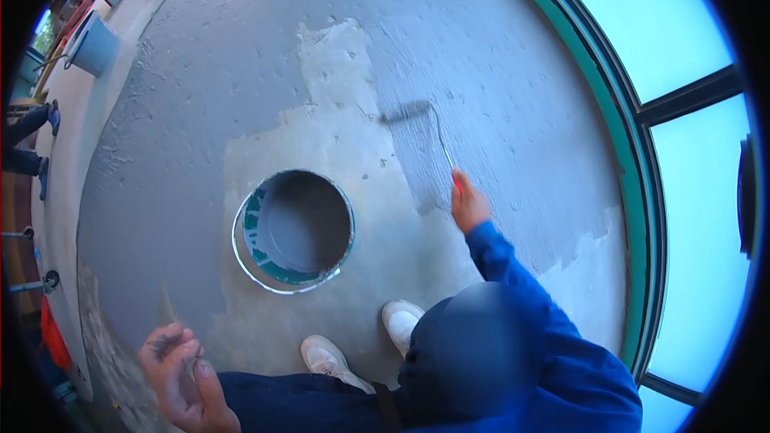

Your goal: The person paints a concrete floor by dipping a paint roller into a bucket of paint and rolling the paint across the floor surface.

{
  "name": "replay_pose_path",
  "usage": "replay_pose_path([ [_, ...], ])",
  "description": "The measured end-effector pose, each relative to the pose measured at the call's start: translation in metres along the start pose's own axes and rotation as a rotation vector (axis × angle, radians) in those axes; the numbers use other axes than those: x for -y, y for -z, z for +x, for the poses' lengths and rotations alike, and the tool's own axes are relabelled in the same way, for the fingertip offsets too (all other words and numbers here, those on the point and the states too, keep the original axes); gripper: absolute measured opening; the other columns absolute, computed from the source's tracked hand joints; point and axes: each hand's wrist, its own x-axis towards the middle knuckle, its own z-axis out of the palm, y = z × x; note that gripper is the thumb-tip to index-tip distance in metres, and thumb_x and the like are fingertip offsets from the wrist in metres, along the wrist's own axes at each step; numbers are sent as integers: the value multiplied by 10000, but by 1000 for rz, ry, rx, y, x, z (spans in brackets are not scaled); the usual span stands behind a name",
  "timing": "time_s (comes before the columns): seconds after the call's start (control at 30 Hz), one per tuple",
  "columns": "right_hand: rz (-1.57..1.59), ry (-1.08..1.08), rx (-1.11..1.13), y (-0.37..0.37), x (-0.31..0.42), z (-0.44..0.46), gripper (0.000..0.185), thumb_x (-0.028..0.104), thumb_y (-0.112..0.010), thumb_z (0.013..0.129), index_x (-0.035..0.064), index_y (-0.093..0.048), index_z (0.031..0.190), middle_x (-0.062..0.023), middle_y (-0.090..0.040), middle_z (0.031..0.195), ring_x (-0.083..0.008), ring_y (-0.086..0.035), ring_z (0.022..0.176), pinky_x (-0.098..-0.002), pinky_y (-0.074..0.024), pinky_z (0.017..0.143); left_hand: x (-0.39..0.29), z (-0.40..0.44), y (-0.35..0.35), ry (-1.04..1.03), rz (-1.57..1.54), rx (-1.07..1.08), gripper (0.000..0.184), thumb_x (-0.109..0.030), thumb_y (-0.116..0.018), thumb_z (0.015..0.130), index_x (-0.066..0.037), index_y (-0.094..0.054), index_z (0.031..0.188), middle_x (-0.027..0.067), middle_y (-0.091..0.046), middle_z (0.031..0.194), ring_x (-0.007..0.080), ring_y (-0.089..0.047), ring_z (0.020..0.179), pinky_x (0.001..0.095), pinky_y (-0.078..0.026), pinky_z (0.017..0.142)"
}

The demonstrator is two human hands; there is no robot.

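Note:
My right hand is closed around the red handle of a paint roller. The dark, coated sleeve of the roller lies on the floor, at the border between grey coating and paler bare floor. At the lower left, my left hand hangs in the air with fingers loosely curled and the thumb apart. Grey smears mark its fingers, and nothing shows in it. Between the hands, a green-walled bucket of grey coating stands on bare floor, its wire handle lowered to one side.
Wet grey coating covers much of the floor, around a bare patch reaching to my white shoes. A green window frame curves along the right. At the left are a grey bin and another person's legs.

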Motion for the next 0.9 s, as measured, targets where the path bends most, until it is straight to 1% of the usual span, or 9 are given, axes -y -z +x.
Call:
replay_pose_path([
  [0.07, -26, -66, 21, -16, 28, 80, 338, 254, -479, 931, 213, -472, 1266, -248, -649, 842, -468, -615, 780, -578, -475, 687, 4, 7, 0, -28, 1, 5, 225, -41, -516, 898, 49, -605, 1084, 180, -523, 1193, 247, -558, 1048, 310, -481, 828],
  [0.2, -93, -125, 64, -32, 78, 226, 310, 177, -468, 884, 179, -500, 1193, -269, -644, 955, -466, -617, 915, -550, -485, 780, 14, 21, 1, -64, 3, 34, 203, 4, -544, 893, 83, -632, 1058, 201, -546, 1170, 279, -597, 1027, 348, -515, 872],
  [0.3, -47, -6, -52, -43, 93, 319, 242, 210, -517, 872, 136, -560, 1098, -263, -643, 973, -457, -614, 925, -519, -487, 799, 19, 30, -1, -9, 14, 32, 198, 9, -549, 890, 83, -634, 1052, 199, -547, 1165, 277, -598, 1020, 342, -510, 874],
  [0.47, 1, 30, -96, -43, 127, 384, 267, 204, -520, 865, 109, -575, 1108, -255, -645, 1009, -449, -616, 940, -497, -487, 830, 35, 40, -3, 17, 17, 43, 197, 8, -556, 889, 82, -637, 1052, 203, -543, 1175, 275, -605, 999, 335, -509, 869],
  [0.5, 58, -27, -34, -43, 129, 387, 272, 201, -514, 865, 101, -575, 1109, -254, -644, 1018, -450, -616, 940, -494, -487, 834, 35, 42, -2, 5, 60, 61, 198, 8, -554, 890, 84, -635, 1054, 206, -543, 1176, 275, -608, 990, 335, -510, 867],
  [0.67, -102, 55, 7, -53, 87, 360, 280, 165, -477, 862, 135, -532, 1136, -276, -632, 998, -467, -608, 940, -530, -480, 812, 32, 39, -4, 47, 49, 51, 199, 12, -552, 889, 98, -634, 1049, 215, -547, 1171, 282, -618, 968, 337, -519, 860],
  [0.7, -117, 38, 41, -49, 80, 340, 294, 153, -465, 861, 150, -518, 1150, -284, -627, 1001, -467, -602, 961, -539, -474, 819, 31, 39, -4, 39, 42, 42, 199, 12, -553, 889, 100, -633, 1049, 215, -547, 1168, 283, -619, 968, 338, -521, 860],
  [0.8, -120, 59, 61, -19, 49, 242, 270, 223, -454, 897, 189, -486, 1163, -296, -631, 876, -500, -602, 841, -593, -462, 741, 27, 39, -6, -14, -4, 37, 200, 10, -556, 889, 103, -631, 1049, 216, -545, 1168, 286, -618, 975, 339, -522, 864],
  [0.9, -150, 34, 61, 13, 17, 131, 289, 226, -480, 913, 173, -497, 1197, -255, -629, 755, -465, -609, 696, -567, -476, 615, 18, 37, -12, -59, 14, 39, 205, 5, -558, 890, 108, -624, 1055, 218, -543, 1162, 284, -616, 975, 339, -526, 859],
])
